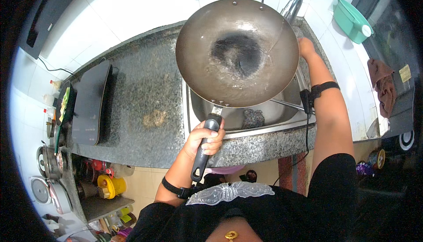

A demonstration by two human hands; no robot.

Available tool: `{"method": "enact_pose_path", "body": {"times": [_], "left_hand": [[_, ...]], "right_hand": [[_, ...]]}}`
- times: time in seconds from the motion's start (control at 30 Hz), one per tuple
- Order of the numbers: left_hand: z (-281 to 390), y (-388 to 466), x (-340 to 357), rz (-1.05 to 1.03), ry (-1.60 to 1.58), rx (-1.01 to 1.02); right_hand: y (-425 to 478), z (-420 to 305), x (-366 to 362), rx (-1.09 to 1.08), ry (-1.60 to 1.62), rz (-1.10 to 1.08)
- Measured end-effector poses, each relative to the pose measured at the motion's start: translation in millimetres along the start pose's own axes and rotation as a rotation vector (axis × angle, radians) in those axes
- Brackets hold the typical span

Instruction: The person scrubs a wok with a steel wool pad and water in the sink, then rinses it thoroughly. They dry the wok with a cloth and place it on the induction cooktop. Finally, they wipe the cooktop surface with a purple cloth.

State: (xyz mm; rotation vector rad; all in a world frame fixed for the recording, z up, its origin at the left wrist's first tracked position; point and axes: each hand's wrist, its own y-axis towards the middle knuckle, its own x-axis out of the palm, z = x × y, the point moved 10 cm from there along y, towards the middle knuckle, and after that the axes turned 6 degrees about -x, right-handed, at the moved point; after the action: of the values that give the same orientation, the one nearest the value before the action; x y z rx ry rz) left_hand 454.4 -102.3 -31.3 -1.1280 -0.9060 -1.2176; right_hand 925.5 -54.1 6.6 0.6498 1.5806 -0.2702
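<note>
My left hand point(206, 138) is wrapped around the black handle point(199, 162) of a large metal wok point(198, 57). The wok is over the sink point(228, 123), and its inside looks wet, with a dark patch at the bottom. A thin stream of water seems to fall into it from the side of the chrome faucet point(293, 6). My right hand point(306, 47) is at the wok's right rim, below the faucet. Its fingers are partly hidden behind the rim, so what they touch cannot be seen. A metal scouring pad point(253, 118) lies in the sink.
Left on the granite counter point(142, 86) stands a black induction cooktop point(91, 103), with a green-handled frying pan point(66, 105) holding food beyond it. A teal plastic basket point(352, 22) hangs at the right wall. A brown cloth point(383, 86) lies below it.
</note>
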Motion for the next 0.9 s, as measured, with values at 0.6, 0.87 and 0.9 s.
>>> {"method": "enact_pose_path", "body": {"times": [0.6,0.87,0.9], "left_hand": [[-7,-36,-29,0.241,0.204,0.126],[-20,-39,-29,0.212,0.106,0.061],[-20,-39,-29,0.215,0.097,0.059]], "right_hand": [[-185,-330,30,-0.785,-0.093,-0.783],[-190,-407,-36,-0.837,0.396,-0.583],[-193,-410,-38,-0.851,0.400,-0.583]]}}
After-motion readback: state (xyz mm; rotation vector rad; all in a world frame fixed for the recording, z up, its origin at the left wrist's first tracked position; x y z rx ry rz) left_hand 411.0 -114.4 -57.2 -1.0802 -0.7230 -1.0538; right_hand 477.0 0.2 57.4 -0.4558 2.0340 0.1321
